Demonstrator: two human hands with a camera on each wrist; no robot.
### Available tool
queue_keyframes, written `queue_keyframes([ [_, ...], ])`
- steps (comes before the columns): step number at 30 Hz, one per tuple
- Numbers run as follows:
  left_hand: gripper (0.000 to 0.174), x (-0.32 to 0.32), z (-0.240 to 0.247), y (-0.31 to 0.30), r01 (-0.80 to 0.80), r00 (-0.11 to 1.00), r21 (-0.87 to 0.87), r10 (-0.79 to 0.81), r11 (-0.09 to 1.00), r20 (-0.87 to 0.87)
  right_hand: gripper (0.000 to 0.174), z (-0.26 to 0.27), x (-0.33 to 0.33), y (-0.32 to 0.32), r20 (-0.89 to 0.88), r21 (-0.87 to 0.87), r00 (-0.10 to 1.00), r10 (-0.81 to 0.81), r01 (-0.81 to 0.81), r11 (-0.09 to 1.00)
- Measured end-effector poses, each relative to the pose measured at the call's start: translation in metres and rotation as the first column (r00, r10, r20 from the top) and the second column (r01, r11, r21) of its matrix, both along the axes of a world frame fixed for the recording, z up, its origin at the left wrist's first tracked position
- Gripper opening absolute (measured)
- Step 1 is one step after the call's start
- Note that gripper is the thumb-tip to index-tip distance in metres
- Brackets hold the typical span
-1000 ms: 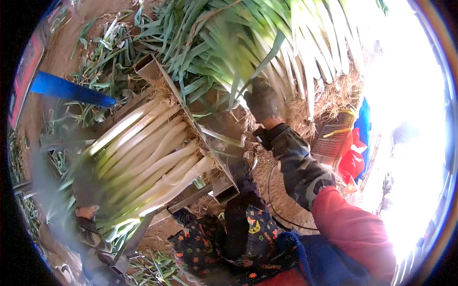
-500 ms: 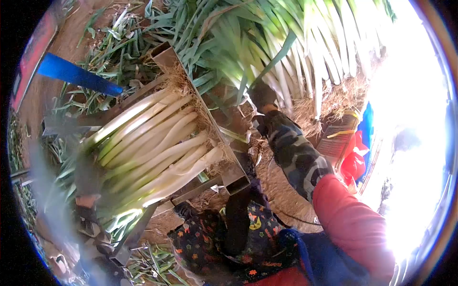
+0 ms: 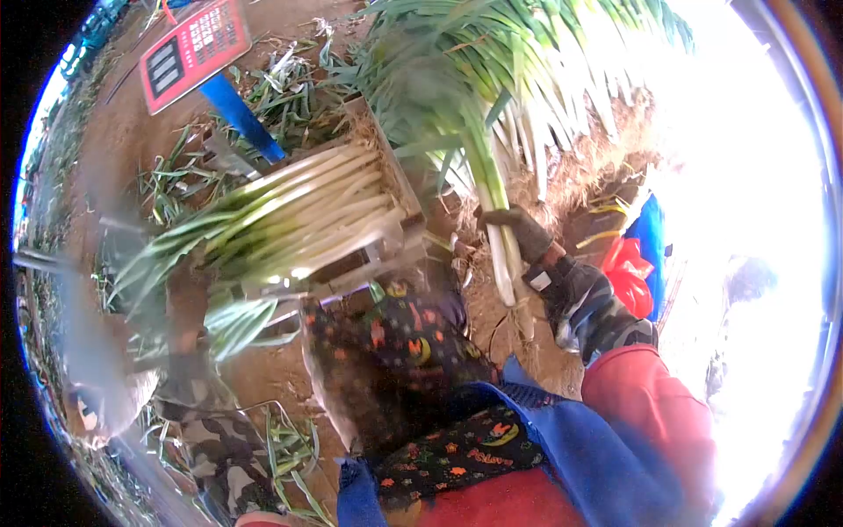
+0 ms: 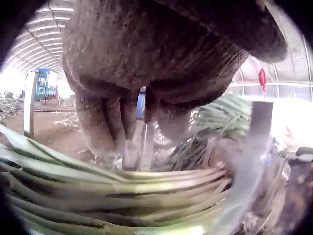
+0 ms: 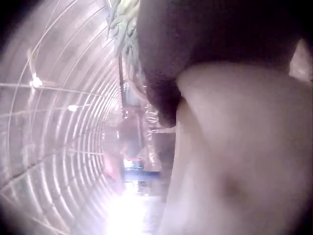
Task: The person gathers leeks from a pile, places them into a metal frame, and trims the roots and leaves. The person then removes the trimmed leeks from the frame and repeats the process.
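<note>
Right hand (image 3: 520,235): clamped on leek stalks (image 3: 502,259). Left hand (image 4: 151,63): unclamped, above leek bundle (image 3: 307,211), roots against metal rack's (image 3: 407,241) end edge.

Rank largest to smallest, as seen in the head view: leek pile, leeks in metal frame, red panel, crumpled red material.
1. Leek pile
2. Leeks in metal frame
3. Red panel
4. Crumpled red material

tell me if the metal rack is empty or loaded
Loaded: the metal rack holds long stalks lying side by side, their root ends toward its end plate.
</note>
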State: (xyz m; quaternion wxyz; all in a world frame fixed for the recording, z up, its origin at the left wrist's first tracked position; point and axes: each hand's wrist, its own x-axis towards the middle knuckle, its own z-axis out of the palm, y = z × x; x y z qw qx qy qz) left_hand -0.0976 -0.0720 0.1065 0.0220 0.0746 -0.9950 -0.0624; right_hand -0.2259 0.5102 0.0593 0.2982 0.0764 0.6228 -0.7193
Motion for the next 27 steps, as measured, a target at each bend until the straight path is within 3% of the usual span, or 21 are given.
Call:
queue_keyframes([
  [1, 0.035, 0.014, 0.030, 0.027, -0.171, 0.985, 0.144, 0.170, 0.975, 0.021, 0.028, 0.017, 0.013, 0.000, -0.009, -0.074, 0.999, -0.035, 0.034, 0.997],
  [4, 0.031, 0.049, 0.071, 0.095, -0.011, 0.955, 0.431, 0.137, 0.902, -0.263, 0.027, 0.054, 0.041, -0.003, 0.025, -0.177, 0.997, -0.072, 0.075, 0.981],
  [5, 0.026, 0.055, 0.049, 0.093, -0.026, 0.958, 0.370, 0.129, 0.929, -0.258, 0.026, 0.065, 0.048, -0.006, -0.011, -0.168, 0.997, -0.083, 0.080, 0.983],
  [6, 0.023, 0.056, 0.087, 0.152, -0.023, 0.986, 0.699, 0.130, 0.715, -0.101, 0.026, 0.073, 0.055, -0.011, -0.078, -0.159, 0.994, -0.075, 0.062, 0.985],
  [7, 0.023, 0.060, 0.038, 0.146, 0.256, 0.966, 0.713, -0.135, 0.653, -0.223, 0.026, 0.078, 0.061, -0.012, -0.142, -0.149, 0.988, -0.068, 0.046, 0.988],
  [8, 0.023, 0.056, 0.052, 0.199, 0.022, 0.986, 0.999, -0.166, 0.031, -0.017, 0.038, 0.079, 0.065, -0.008, -0.158, -0.126, 0.987, -0.007, -0.014, 0.992],
  [9, 0.022, 0.063, 0.093, 0.260, 0.225, 0.945, 0.893, -0.310, 0.390, -0.103, 0.036, 0.092, 0.074, -0.009, -0.169, -0.174, 0.984, 0.052, -0.081, 0.981],
  [10, 0.024, 0.061, 0.086, 0.285, 0.320, 0.875, 0.877, -0.468, 0.359, -0.128, 0.035, 0.100, 0.083, -0.016, -0.253, -0.132, 0.967, 0.018, -0.053, 0.990],
  [11, 0.028, 0.070, 0.110, 0.320, 0.119, 0.898, 0.968, -0.440, 0.223, -0.009, 0.033, 0.103, 0.092, -0.022, -0.334, -0.093, 0.942, -0.013, -0.019, 0.995],
  [12, 0.031, 0.078, 0.133, 0.350, -0.093, 0.896, 0.993, -0.428, 0.074, 0.116, 0.031, 0.101, 0.101, -0.024, -0.591, -0.027, 0.807, -0.021, 0.006, 1.000],
  [13, 0.035, 0.082, 0.125, 0.368, -0.121, 0.890, 0.993, -0.442, 0.013, 0.114, 0.029, 0.098, 0.108, -0.025, -0.796, 0.034, 0.605, -0.006, 0.054, 0.998],
  [15, 0.044, 0.080, 0.091, 0.393, -0.165, 0.875, 0.980, -0.475, -0.112, 0.093, 0.026, 0.087, 0.109, -0.023, -0.888, 0.097, 0.460, 0.021, 0.142, 0.985],
  [17, 0.040, 0.081, 0.075, 0.403, -0.160, 0.868, 0.975, -0.493, -0.157, 0.063, 0.023, 0.071, 0.097, -0.016, -0.763, 0.133, 0.646, -0.016, 0.181, 0.974],
  [18, 0.040, 0.080, 0.076, 0.406, -0.197, 0.863, 0.967, -0.497, -0.161, 0.094, 0.024, 0.076, 0.102, -0.010, -0.967, 0.147, 0.244, 0.075, 0.291, 0.945],
  [20, 0.043, 0.078, 0.080, 0.411, -0.311, 0.845, 0.939, -0.496, -0.150, 0.201, 0.039, 0.067, 0.093, -0.004, -0.855, -0.053, 0.485, -0.184, 0.272, 0.961],
  [22, 0.048, 0.085, 0.085, 0.411, -0.473, 0.796, 0.873, -0.482, -0.116, 0.367, 0.049, 0.090, 0.107, 0.003, -0.608, -0.081, 0.712, -0.350, 0.383, 0.920],
  [25, 0.047, 0.086, 0.089, 0.411, -0.652, 0.692, 0.755, -0.468, -0.077, 0.550, 0.037, 0.091, 0.102, 0.020, -0.491, 0.132, 0.800, -0.345, 0.459, 0.878],
  [26, 0.041, 0.084, 0.093, 0.413, -0.666, 0.674, 0.742, -0.487, -0.074, 0.556, 0.031, 0.074, 0.099, 0.025, -0.500, 0.013, 0.793, -0.349, 0.409, 0.912],
  [27, 0.035, 0.083, 0.096, 0.415, -0.684, 0.653, 0.726, -0.504, -0.071, 0.565, 0.031, 0.055, 0.102, 0.031, -0.531, 0.020, 0.789, -0.310, 0.377, 0.926],
])
